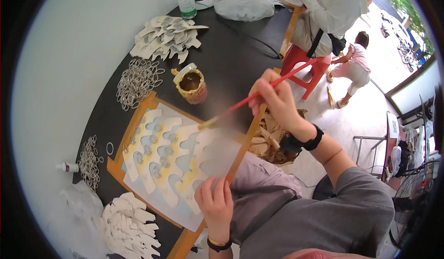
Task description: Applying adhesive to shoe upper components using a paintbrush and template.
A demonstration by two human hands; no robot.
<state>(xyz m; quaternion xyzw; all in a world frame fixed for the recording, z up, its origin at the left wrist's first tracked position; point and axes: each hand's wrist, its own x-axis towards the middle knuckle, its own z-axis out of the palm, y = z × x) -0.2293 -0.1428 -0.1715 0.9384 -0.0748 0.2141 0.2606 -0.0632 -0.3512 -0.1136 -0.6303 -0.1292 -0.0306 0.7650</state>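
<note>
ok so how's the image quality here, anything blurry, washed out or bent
Head view: black fisheye rim, the black tabletop edge bowing, likely partly distortion; head view: a grey hazy patch softens the right part of the white paper sheet below the thin red-handled brush; head view: bright daylight washes out the pale floor at upper right.

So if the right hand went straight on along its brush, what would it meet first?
Most likely the white scalloped strips, brush tip first, though its height above them is hard to judge.
</note>
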